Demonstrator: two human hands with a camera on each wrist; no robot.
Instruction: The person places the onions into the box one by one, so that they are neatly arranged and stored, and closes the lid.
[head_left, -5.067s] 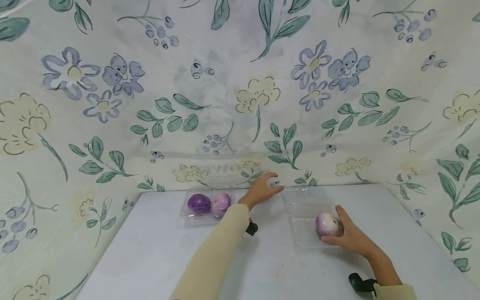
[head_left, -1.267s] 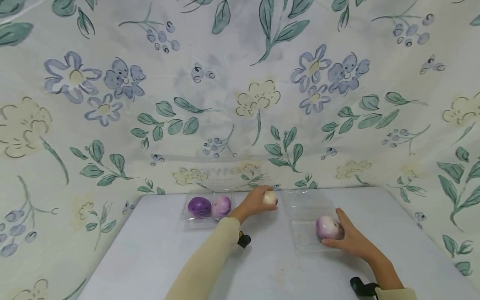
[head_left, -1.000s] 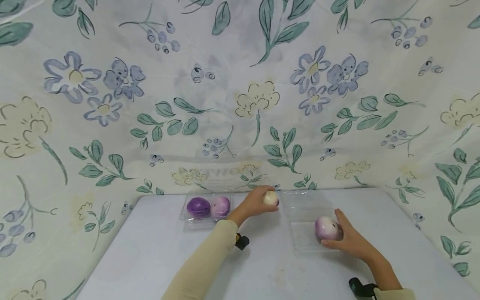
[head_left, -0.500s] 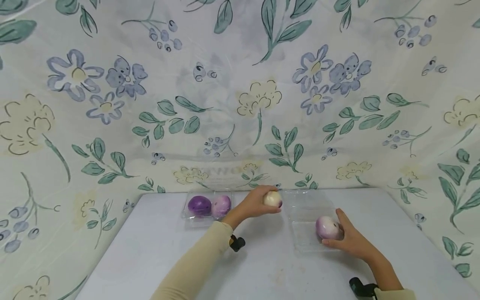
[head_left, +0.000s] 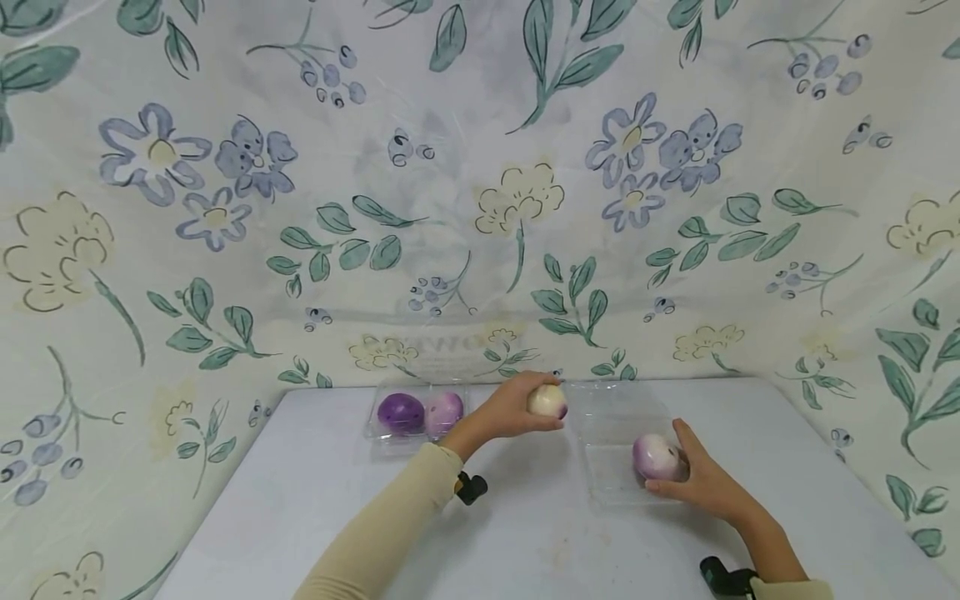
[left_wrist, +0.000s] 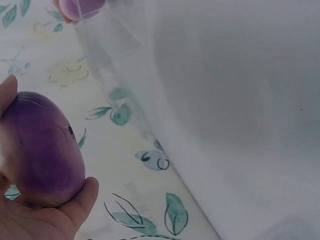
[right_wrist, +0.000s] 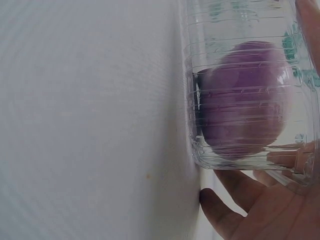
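In the head view, my left hand (head_left: 506, 410) holds a cream-and-purple egg-shaped object (head_left: 548, 402) above the table, left of an open clear plastic box (head_left: 602, 467). The left wrist view shows the same egg-shaped object (left_wrist: 45, 147) from its purple side, with a small dark mark, fingers at both ends. My right hand (head_left: 708, 479) reaches over the box's right side, thumb and fingers about a second, pink-and-white egg-shaped object (head_left: 654, 457) inside. Seen through the ribbed wall in the right wrist view, this second object (right_wrist: 245, 102) looks purple; some fingers (right_wrist: 217, 212) lie outside the box.
Left of my hands, another clear plastic box (head_left: 380, 437) contains a dark purple egg-shaped object (head_left: 401, 412) and a pink one (head_left: 442, 410). A white table (head_left: 315, 517) lies under everything, backed by a floral cloth (head_left: 480, 167).
My left hand had no visible object earlier; it took hold of the cream-and-purple one and moved slightly right and lower with it. My right hand has stayed in place.
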